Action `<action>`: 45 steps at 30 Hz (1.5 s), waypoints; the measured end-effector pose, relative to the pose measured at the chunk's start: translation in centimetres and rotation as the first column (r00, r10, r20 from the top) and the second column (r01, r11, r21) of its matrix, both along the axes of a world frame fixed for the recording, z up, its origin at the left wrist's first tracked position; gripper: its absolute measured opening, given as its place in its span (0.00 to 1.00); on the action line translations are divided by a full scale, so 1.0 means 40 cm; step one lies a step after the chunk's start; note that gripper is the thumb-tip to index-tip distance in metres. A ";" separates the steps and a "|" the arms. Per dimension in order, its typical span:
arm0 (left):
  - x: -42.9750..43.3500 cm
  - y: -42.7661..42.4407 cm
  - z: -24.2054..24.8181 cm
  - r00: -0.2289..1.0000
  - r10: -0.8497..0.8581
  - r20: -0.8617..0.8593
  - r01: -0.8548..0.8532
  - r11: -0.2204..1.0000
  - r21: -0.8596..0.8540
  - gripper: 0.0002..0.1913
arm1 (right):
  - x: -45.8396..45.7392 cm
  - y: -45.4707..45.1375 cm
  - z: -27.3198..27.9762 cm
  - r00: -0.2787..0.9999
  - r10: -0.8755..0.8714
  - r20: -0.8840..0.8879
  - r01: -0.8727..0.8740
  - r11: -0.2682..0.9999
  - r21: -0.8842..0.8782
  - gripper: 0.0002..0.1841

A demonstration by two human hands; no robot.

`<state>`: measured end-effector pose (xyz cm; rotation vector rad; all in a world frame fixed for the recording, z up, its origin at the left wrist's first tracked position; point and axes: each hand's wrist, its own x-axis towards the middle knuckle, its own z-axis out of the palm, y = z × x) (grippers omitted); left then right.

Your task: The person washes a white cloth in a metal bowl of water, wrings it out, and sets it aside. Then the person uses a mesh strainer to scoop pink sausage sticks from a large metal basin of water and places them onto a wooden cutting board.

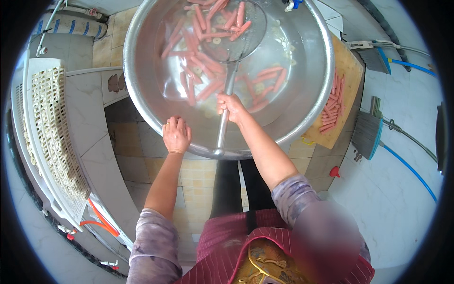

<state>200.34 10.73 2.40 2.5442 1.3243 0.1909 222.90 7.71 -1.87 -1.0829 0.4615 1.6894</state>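
A large round metal basin (pixel 328 88) stands before me, with clear liquid in it. Many pink sausages (pixel 204 62) lie in the liquid, along with pale round slices (pixel 260 87). My right hand (pixel 232 106) is closed around the metal handle of a wire-mesh skimmer (pixel 250 41). The skimmer's round mesh is toward the far side of the basin, and several sausages (pixel 241 26) lie on it. The handle's rounded end reaches back over the near rim. At the near left, my left hand (pixel 176 136) grips the basin's rim with its fingers curled over the edge.
More sausages (pixel 333 106) are piled on a wooden board (pixel 321 133) to the right. Brushes (pixel 367 135) with blue handles hang along the right wall. White perforated plastic crates (pixel 56 131) stand at the left. A red funnel (pixel 334 171) is near the right wall's foot.
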 end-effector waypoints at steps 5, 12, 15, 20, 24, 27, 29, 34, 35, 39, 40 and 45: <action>-0.003 0.000 -0.001 1.000 0.002 0.019 -0.002 1.000 -0.022 0.05 | -0.030 0.008 -0.004 0.971 0.222 -0.085 -0.215 0.973 0.084 0.10; -0.008 0.004 -0.005 0.998 0.003 0.058 -0.002 1.000 -0.014 0.05 | 0.027 -0.005 0.015 0.905 0.380 0.192 -0.373 0.925 -0.070 0.14; -0.010 0.004 -0.010 0.999 -0.010 0.046 0.010 1.000 0.006 0.05 | 0.043 0.038 0.000 0.879 0.425 0.217 -0.412 0.905 -0.101 0.15; -0.011 0.001 -0.005 0.999 -0.005 0.055 0.005 1.000 -0.005 0.05 | 0.075 0.045 -0.002 0.858 0.405 0.315 -0.395 0.913 -0.097 0.16; -0.007 0.001 -0.001 0.999 -0.008 0.043 0.009 1.000 -0.013 0.05 | 0.105 -0.018 0.032 0.851 0.406 0.334 -0.432 0.902 0.003 0.13; -0.009 -0.002 -0.005 1.000 -0.002 -0.005 0.002 1.000 -0.012 0.06 | 0.123 -0.105 0.084 0.842 0.440 0.313 -0.467 0.884 0.014 0.13; -0.011 -0.005 -0.009 1.000 -0.004 -0.025 0.003 1.000 -0.013 0.07 | 0.140 -0.185 0.129 0.825 0.471 0.311 -0.498 0.867 0.010 0.13; 0.010 -0.004 0.007 0.995 0.015 -0.100 -0.013 1.000 0.024 0.07 | 0.193 -0.437 0.261 0.812 0.526 0.252 -0.538 0.843 -0.026 0.12; 0.026 -0.001 0.018 0.996 0.090 -0.023 -0.090 0.996 -0.018 0.08 | 0.204 -0.486 0.286 0.801 0.542 0.255 -0.549 0.835 -0.051 0.12; 0.137 0.003 0.087 0.954 0.182 0.239 -0.169 0.983 -0.074 0.15 | 0.236 -0.668 0.351 0.765 0.590 0.257 -0.584 0.804 -0.110 0.12; 0.173 0.001 0.104 0.953 0.128 0.276 -0.118 0.992 -0.053 0.17 | 0.242 -0.704 0.357 0.749 0.611 0.256 -0.600 0.790 -0.129 0.12; 0.356 -0.034 0.120 0.954 -0.289 0.080 0.287 0.957 0.029 0.30 | 0.253 -0.827 0.341 0.713 0.658 0.242 -0.638 0.752 -0.165 0.14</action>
